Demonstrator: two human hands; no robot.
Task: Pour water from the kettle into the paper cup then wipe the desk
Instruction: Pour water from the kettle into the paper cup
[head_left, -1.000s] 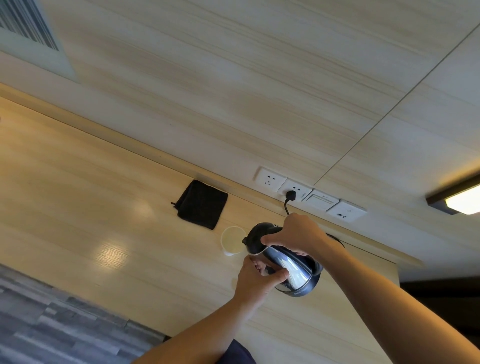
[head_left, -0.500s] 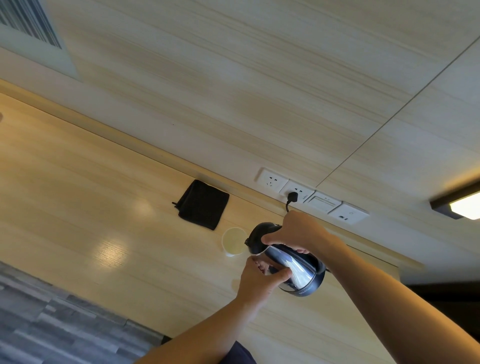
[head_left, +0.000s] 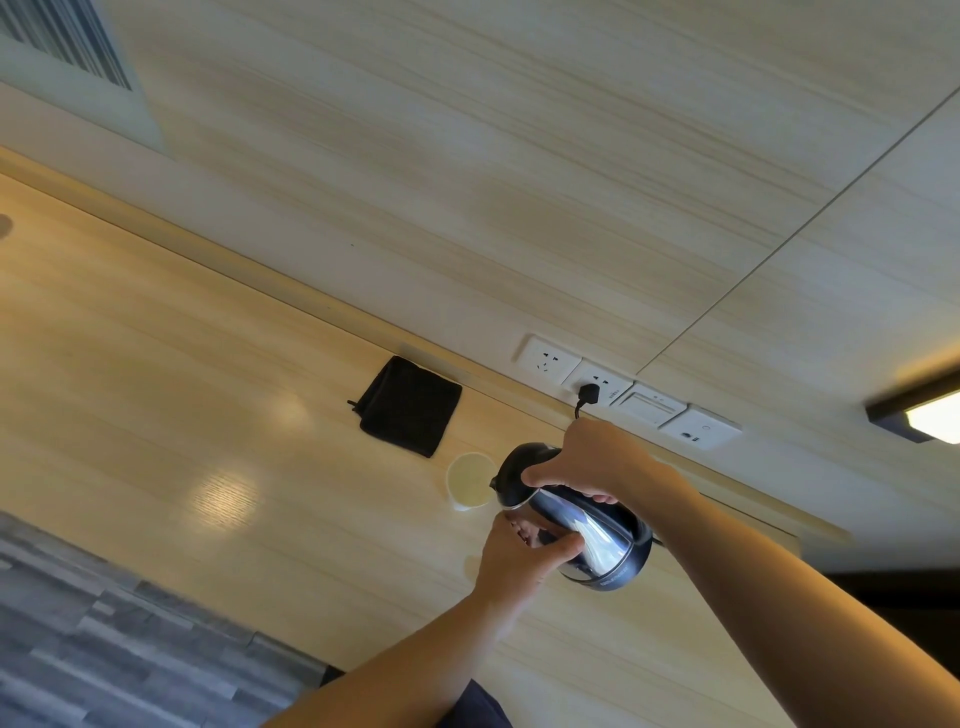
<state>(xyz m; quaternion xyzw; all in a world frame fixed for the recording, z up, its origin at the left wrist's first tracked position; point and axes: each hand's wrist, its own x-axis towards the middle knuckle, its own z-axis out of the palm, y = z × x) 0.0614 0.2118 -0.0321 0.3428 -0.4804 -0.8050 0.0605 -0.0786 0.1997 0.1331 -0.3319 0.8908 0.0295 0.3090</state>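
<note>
A shiny steel kettle (head_left: 597, 540) with a black lid is tilted to the left, its spout right at the rim of the white paper cup (head_left: 470, 487). My right hand (head_left: 592, 460) grips the kettle from above, at the lid and handle. My left hand (head_left: 522, 553) steadies the kettle's lower side with thumb and fingers. The cup stands upright on the light wooden desk (head_left: 182, 415). A folded black cloth (head_left: 410, 405) lies flat on the desk just behind and left of the cup.
Wall sockets (head_left: 548, 361) and switches run along the wall behind the kettle, with a black plug (head_left: 588, 392) in one socket. The desk's front edge meets grey flooring (head_left: 104, 649) at lower left. A lamp (head_left: 930, 418) glows at the right.
The kettle has stayed tipped toward the cup with both hands on it. The view has shifted very slightly; nothing else has moved.
</note>
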